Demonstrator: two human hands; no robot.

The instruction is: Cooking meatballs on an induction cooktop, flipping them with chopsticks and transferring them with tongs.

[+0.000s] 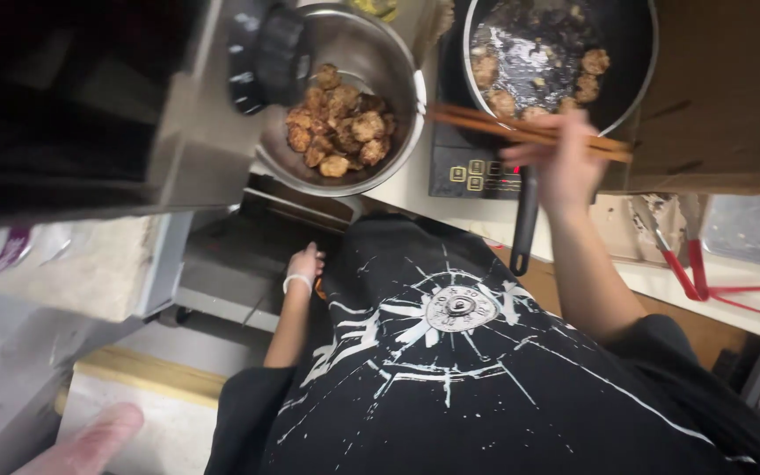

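My right hand holds a pair of wooden chopsticks level over the near rim of a black frying pan. The pan holds several browned fried pieces in oily residue. It sits on a black induction cooker, with its black handle pointing toward me. Left of the pan stands a steel bowl with a heap of the same fried pieces. My left hand, a white band at its wrist, hangs low by the counter front beside my black printed shirt.
A black lid with a knob leans at the bowl's left rim. A brown cardboard box stands right of the pan. Red-handled tongs lie on the white counter at right. A steel appliance fills the left side.
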